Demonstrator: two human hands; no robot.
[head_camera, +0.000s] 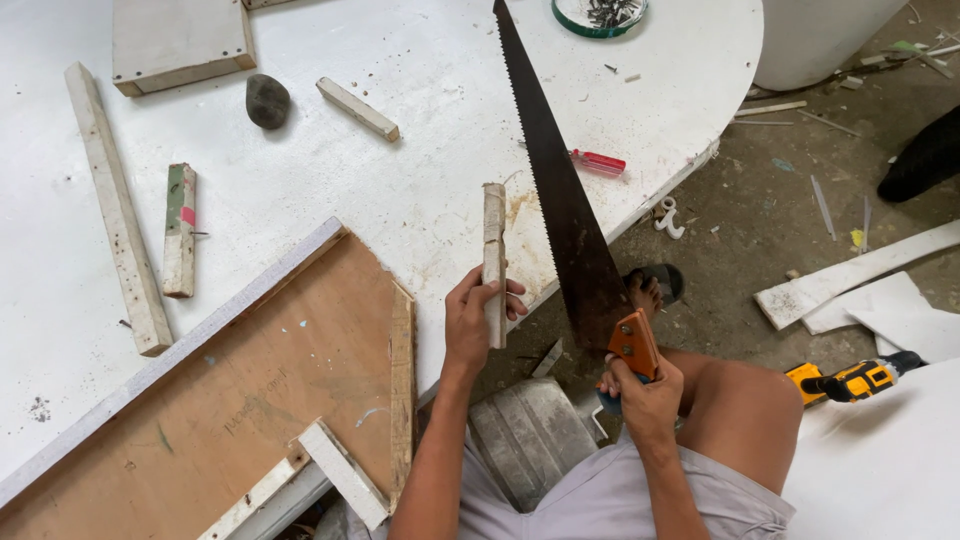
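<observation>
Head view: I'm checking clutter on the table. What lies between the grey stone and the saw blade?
In the head view, a short wood block lies between the grey stone and the saw blade.

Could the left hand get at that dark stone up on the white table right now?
Probably not at once: the left hand is wrapped around a short wood strip. The white table between it and the dark stone looks unobstructed, though.
</observation>
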